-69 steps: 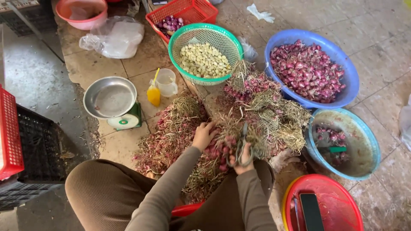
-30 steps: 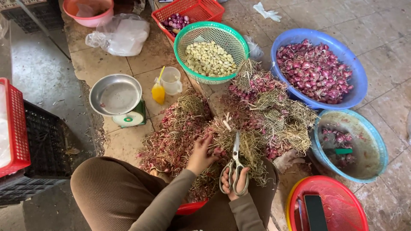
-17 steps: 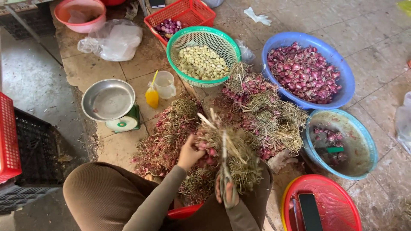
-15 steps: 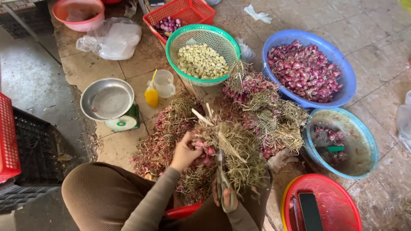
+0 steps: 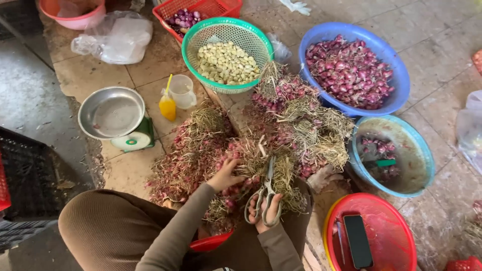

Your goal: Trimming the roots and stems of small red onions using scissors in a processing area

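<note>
While gripped, scissors (image 5: 264, 195) through fingers (image 5: 273, 213)

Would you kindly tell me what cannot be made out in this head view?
- Scissors: blade tips buried in the shallot bunch.
- Left hand: fingertips hidden among bulbs.
- Red tub: mostly behind the person's sleeves.
- Pink bowl: cut off by top edge.
- Phone: screen dark.

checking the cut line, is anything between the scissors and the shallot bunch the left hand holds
Nothing visible does. The right hand holds the scissors with the blades already reaching into the dry stems of the shallot bunch, which the left hand grips beside them.
</note>
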